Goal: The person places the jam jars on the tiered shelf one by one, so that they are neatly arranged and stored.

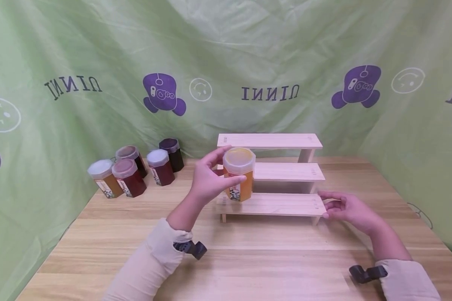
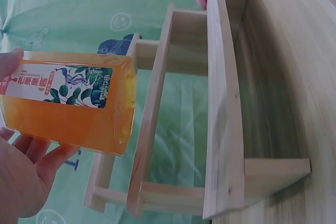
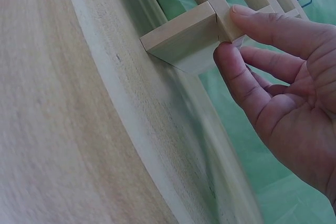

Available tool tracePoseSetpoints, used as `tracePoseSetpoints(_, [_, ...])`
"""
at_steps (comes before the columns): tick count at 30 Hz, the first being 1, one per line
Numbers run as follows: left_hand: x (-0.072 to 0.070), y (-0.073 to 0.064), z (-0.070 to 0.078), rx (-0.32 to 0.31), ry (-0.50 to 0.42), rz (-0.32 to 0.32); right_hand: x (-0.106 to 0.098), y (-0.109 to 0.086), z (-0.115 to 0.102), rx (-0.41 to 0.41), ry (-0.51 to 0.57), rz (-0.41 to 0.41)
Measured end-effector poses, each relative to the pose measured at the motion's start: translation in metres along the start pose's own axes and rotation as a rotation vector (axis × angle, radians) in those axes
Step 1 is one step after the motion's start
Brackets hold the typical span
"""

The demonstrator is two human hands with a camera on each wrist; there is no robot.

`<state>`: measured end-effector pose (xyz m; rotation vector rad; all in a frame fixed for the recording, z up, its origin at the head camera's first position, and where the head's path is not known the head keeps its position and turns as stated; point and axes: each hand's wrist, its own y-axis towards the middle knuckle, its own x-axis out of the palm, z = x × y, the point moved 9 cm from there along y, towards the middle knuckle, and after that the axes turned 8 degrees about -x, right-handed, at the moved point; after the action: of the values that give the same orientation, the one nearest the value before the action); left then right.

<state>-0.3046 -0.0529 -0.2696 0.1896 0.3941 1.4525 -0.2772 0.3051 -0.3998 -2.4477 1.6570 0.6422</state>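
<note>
My left hand (image 1: 210, 177) grips a hexagonal jar of orange jam (image 1: 245, 187) with a whitish lid, thumb on one side and fingers on the other. The jar is upright, held over the lowest tier of a three-tier wooden display stand (image 1: 282, 205). In the left wrist view, the jar (image 2: 68, 121) shows a label with leaves and Chinese characters. My right hand (image 1: 348, 210) is at the right end of that lowest tier. The right wrist view shows its thumb and a finger (image 3: 233, 69) pinching the corner of the board (image 3: 227, 22).
At the back left of the wooden table (image 1: 135, 251) stand several more lidded jars: an amber one (image 1: 113, 186), dark red ones (image 1: 133, 184) and a nearly black one (image 1: 176, 161). A green printed cloth (image 1: 226, 46) hangs close behind the stand and along both sides.
</note>
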Motion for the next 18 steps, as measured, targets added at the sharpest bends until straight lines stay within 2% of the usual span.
tracePoseSetpoints(8, [0.019, 0.005, 0.002, -0.003, -0.012, -0.047, -0.001, 0.001, 0.000, -0.005, -0.018, 0.002])
tracePoseSetpoints(18, [0.048, 0.014, 0.012, 0.015, 0.010, -0.078, -0.001, 0.000, 0.002, 0.004, -0.005, 0.003])
